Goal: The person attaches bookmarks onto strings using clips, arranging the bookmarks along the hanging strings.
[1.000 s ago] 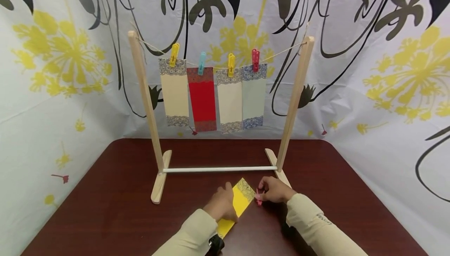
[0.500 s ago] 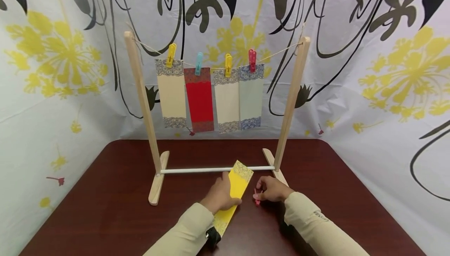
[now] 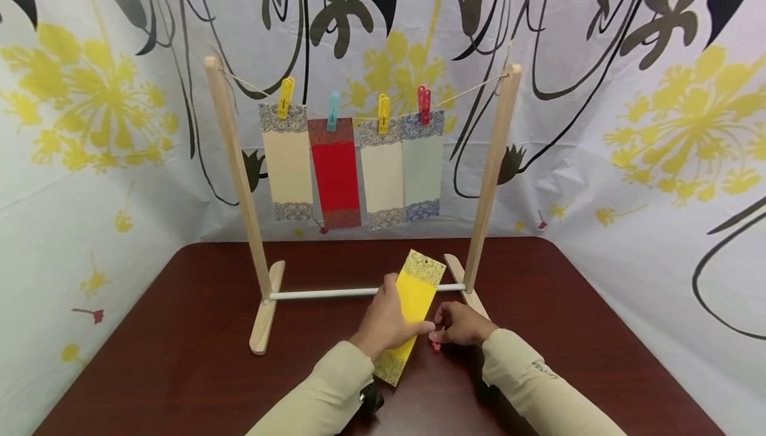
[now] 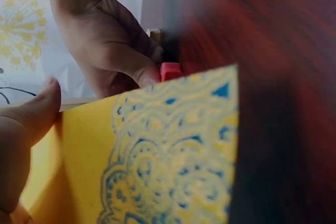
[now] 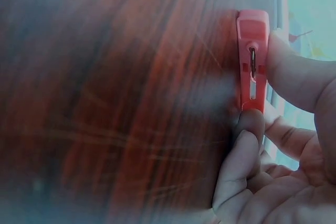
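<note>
A yellow card (image 3: 414, 293) with lace-patterned ends is held in my left hand (image 3: 385, 320), thumb across its front and fingers behind. It stands tilted above the table, its patterned top end leaning right. In the left wrist view the card's patterned end (image 4: 173, 150) fills the lower part. My right hand (image 3: 462, 323), close to the card's right edge, pinches a pink clothespin (image 5: 253, 61) low over the table. Most of the clothespin is hidden by the fingers in the head view; the right wrist view shows it upright between thumb and fingertips.
Behind the hands stands a wooden frame (image 3: 497, 170) with a white crossbar (image 3: 326, 294) low down. From its string hang several cards, among them a red card (image 3: 336, 180), each under a clothespin. The dark table (image 3: 179, 356) meets a patterned cloth (image 3: 108, 177) behind.
My left hand has lifted the yellow card up and away from me, turning it more upright. The right hand has stayed in nearly the same place with the clothespin.
</note>
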Available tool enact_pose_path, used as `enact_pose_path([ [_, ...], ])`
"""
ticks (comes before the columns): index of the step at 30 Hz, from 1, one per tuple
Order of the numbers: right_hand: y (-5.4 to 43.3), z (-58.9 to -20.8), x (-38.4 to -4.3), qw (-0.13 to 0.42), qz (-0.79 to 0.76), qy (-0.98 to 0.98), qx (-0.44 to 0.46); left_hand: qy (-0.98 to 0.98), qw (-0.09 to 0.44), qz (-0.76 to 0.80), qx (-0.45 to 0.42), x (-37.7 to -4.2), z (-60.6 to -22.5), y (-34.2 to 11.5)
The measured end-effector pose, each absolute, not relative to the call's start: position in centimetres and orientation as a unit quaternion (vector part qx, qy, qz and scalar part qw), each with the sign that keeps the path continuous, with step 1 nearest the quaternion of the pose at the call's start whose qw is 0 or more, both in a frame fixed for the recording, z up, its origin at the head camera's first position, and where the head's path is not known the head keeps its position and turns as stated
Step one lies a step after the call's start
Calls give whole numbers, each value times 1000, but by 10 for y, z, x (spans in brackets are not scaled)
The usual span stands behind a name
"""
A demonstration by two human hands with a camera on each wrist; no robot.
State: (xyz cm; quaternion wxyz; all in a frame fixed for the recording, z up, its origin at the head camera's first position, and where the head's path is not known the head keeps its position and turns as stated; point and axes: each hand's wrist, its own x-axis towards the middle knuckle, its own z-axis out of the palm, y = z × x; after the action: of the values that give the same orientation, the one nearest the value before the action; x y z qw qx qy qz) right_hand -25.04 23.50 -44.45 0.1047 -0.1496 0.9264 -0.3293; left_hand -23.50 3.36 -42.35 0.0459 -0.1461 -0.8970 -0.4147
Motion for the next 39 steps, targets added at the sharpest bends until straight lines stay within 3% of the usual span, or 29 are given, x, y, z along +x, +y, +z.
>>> enact_pose_path([
  [17,237,-445,-252,113,-344,912,-194,-879,198,-409,-142,-241,-392,61],
  [30,236,-443,-251,96,-362,908,-186,-817,365,-419,-155,-254,-352,80],
  [39,233,-444,-247,89,-365,912,-165,-818,361,-420,-156,-262,-319,89],
])
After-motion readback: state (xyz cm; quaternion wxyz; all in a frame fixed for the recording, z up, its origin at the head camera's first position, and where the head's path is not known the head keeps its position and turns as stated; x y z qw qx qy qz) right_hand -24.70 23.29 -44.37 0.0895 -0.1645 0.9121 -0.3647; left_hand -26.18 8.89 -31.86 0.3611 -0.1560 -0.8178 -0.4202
